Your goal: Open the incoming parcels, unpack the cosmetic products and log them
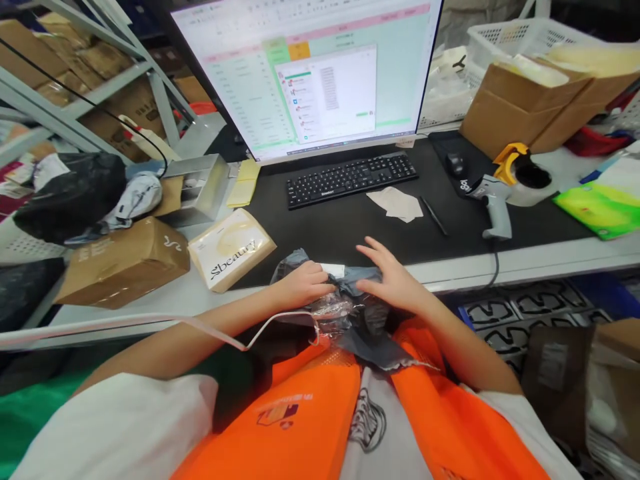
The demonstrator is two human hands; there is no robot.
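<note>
A crumpled dark grey plastic mailing bag point(377, 339) lies against my orange vest at the desk's front edge, with shiny clear plastic point(334, 308) bunched at its middle. My left hand point(306, 283) is closed on the bag's upper left part, beside a small white label point(334, 270). Over the bag's right side my right hand point(390, 277) has its fingers spread, the thumb close to the plastic. Whether that thumb touches the bag I cannot tell. A white cable point(215, 333) runs past my left forearm to the bag.
Behind the bag are a keyboard point(353, 179), a monitor point(320, 73), a pen point(434, 217) and paper slips point(397, 203). At right stand a barcode scanner point(495, 207), tape dispenser point(525, 173) and mouse point(455, 164). A cream box point(233, 250) and brown carton point(125, 261) sit left.
</note>
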